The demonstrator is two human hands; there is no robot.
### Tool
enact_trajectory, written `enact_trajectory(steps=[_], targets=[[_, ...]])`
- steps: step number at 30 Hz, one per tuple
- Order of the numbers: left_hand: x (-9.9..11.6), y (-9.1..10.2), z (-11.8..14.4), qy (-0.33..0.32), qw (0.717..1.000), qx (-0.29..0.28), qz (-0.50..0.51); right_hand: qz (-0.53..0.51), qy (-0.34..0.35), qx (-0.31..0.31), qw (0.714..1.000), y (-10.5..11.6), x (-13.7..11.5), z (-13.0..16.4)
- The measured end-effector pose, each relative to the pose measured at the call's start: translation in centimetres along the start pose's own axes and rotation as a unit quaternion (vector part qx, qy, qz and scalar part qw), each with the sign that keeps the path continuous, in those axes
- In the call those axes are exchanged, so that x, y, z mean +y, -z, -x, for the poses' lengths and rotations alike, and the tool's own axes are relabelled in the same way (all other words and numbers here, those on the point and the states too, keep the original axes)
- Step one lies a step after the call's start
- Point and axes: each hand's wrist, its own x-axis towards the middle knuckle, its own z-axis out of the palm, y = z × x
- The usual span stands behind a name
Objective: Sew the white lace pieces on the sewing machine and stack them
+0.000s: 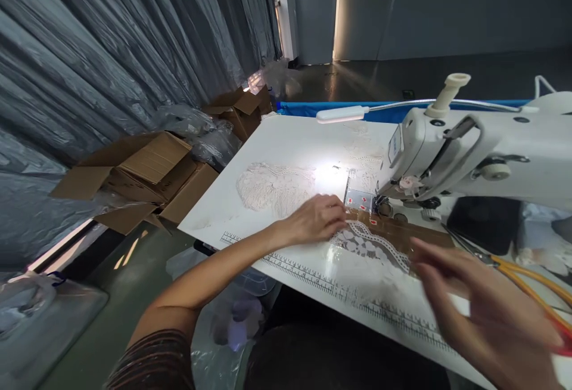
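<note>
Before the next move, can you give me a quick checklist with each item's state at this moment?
1. Light on the work: ok; a bright patch shows on the white table beside the sewing machine.
2. Left hand near the lace strip: ok, at its left end; grip hidden.
3. Right hand gripping the lace: cannot tell, it is blurred.
4. Scissors off the lace strip: ok, they lie to its right.
5. Needle position: cannot tell, too small to make out.

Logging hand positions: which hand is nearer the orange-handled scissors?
Right. The right hand is close to the scissors; the left hand is farther away, by the lace.
</note>
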Motion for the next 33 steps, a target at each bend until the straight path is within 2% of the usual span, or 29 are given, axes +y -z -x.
enact_trajectory(steps=[3,6,9,11,13,15,18,21,24,26,29,31,33], targets=[[2.7,0.8,-0.1,-0.035,0.987,-0.063,0.147,0.014,0.073,-0.049,0.996,-2.4,1.7,-2.6],[5.3,2.4,0.4,0.000,0.966,-0.075,0.247,0.001,0.085,-0.123,0.989,-3.2,3.0,-2.8],[6.4,3.9,1.1,0.065,0.945,-0.058,0.315,-0.055,0.013,-0.223,0.973,-1.7,3.4,-1.7],[6.0,4.4,1.3,0.104,0.934,-0.042,0.339,-0.113,-0.056,-0.275,0.953,0.0,3.6,-1.3],[5.0,4.2,1.1,0.126,0.933,-0.028,0.334,-0.164,-0.118,-0.294,0.934,1.2,4.0,-1.5],[3.6,3.5,0.5,0.132,0.948,-0.021,0.290,-0.171,-0.165,-0.220,0.946,1.6,4.9,-2.3],[1.5,2.1,-0.7,0.124,0.980,-0.037,0.153,-0.089,-0.237,-0.164,0.953,0.8,6.5,-4.1],[-0.1,1.0,-1.6,0.109,0.993,-0.048,-0.016,0.019,-0.224,-0.081,0.971,-0.2,7.3,-5.7],[-1.1,0.4,-1.9,0.057,0.991,-0.001,-0.125,0.124,-0.219,-0.025,0.968,-0.7,6.7,-6.5],[-1.2,0.0,-1.8,-0.025,0.993,0.010,-0.118,0.149,-0.215,-0.024,0.965,-0.5,6.1,-6.5],[-1.0,-0.7,-1.6,-0.142,0.987,-0.037,-0.063,0.154,-0.205,-0.041,0.966,0.1,5.7,-5.7],[-0.7,-1.0,-1.4,-0.162,0.984,-0.059,-0.050,0.124,-0.215,-0.038,0.968,0.4,5.5,-5.1],[-0.6,-1.0,-1.4,-0.148,0.987,-0.058,-0.037,0.029,-0.245,-0.028,0.969,0.2,5.1,-4.8]])
